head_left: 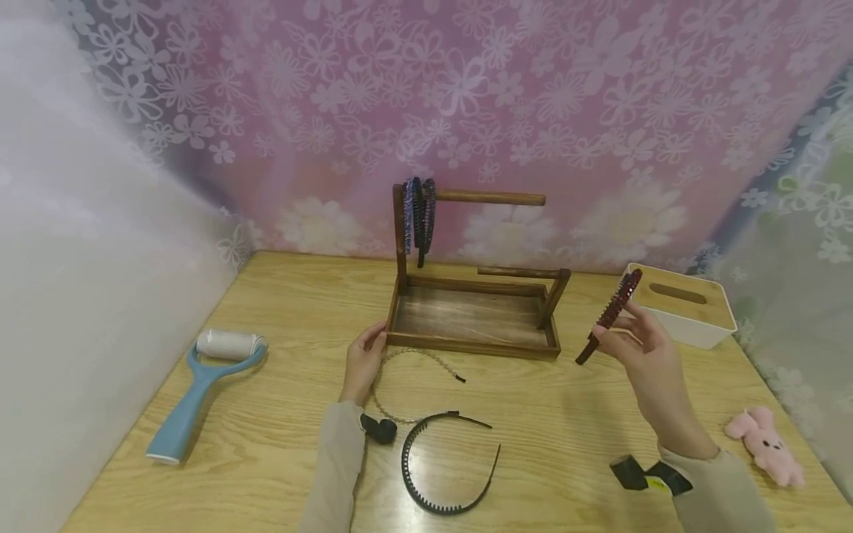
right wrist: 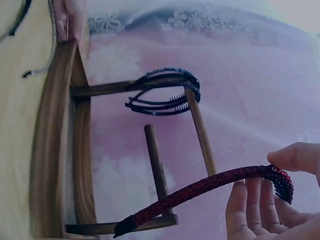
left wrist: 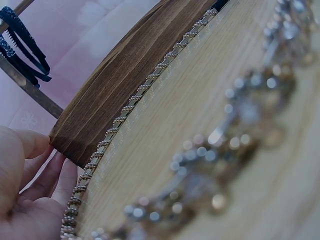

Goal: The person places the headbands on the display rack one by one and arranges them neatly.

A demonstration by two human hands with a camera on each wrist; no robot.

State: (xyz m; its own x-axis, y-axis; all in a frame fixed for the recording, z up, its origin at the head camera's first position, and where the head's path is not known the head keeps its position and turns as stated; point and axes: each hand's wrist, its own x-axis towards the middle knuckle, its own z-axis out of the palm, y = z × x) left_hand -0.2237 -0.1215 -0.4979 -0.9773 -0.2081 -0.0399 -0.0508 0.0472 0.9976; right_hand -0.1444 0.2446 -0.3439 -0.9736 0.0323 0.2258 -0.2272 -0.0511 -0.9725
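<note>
Your right hand (head_left: 643, 359), right of centre in the head frame, pinches the red band (head_left: 614, 307) by one end, thumb on one side and fingers on the other. You hold the band aloft, tilted, its free end pointing lower left, apart from the rack (head_left: 473, 349) and just right of it. Your left hand (head_left: 363, 364), near centre, grips the front left corner of the rack's tray.

Rack stands mid-frame: dark wood, upper bar (head_left: 496, 198) reaching right, lower bar (head_left: 516, 272) reaching left. Three bands (head_left: 418, 211) hang at the left end of the upper bar, close against the post; leftmost is blue.

Below the rack, lower centre, a beaded band (left wrist: 131, 107) lies on the tabletop (head_left: 300, 459) beside your left hand. Nearer you, a black toothed band (head_left: 406, 465) lies with its gap facing right.

Edges: blue-handled roller (head_left: 198, 392) at lower left; white box (head_left: 696, 327) with wooden lid at right, behind your right hand; pink toy (head_left: 771, 449) at lower right. Flowered cloth (head_left: 466, 96) fills the top.
</note>
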